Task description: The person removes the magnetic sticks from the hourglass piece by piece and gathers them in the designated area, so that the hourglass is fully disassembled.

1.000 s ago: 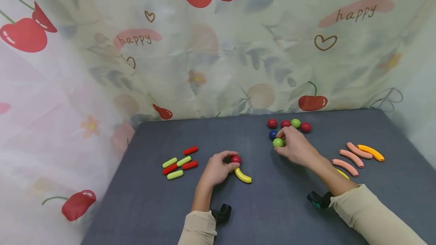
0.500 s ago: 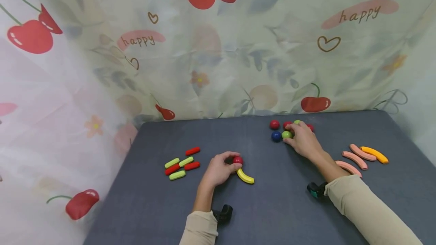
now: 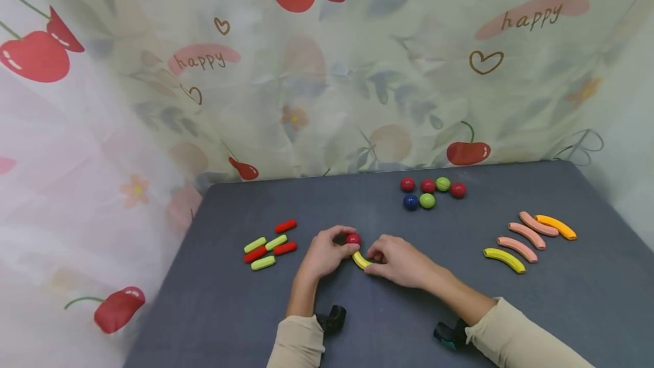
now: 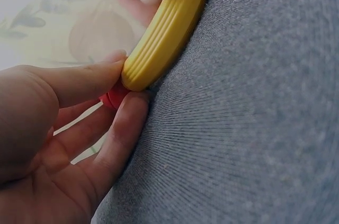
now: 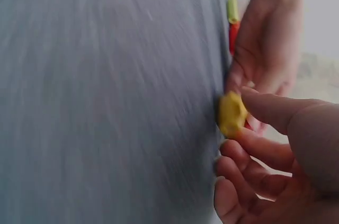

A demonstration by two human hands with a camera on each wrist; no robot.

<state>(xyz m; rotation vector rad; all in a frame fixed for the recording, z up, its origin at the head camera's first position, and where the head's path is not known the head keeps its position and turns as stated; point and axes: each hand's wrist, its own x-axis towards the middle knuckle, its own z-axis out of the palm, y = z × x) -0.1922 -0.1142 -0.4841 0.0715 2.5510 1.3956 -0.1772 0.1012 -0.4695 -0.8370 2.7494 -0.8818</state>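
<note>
A red ball (image 3: pixel 353 239) sits between the thumb and finger of my left hand (image 3: pixel 326 253), which pinches it on the dark table. Against the ball lies a ribbed yellow curved piece, like a small banana (image 4: pixel 165 33). My right hand (image 3: pixel 401 261) has its thumb and forefinger on either side of this piece's near end, pinching it, as the right wrist view shows of the yellow piece (image 5: pixel 232 114). The ball is mostly hidden behind the piece and fingers in the left wrist view.
Short red and light green sticks (image 3: pixel 263 263) lie at the left. Red and green balls stand at the back with a blue ball (image 3: pixel 410 202). Pink curved pieces (image 3: pixel 517 250), an orange one (image 3: pixel 557 226) and another yellow one (image 3: pixel 504 260) lie at the right.
My right hand has set the green ball beside the blue one, let go, and come back toward me and left to the yellow piece. The left hand stays on the red ball.
</note>
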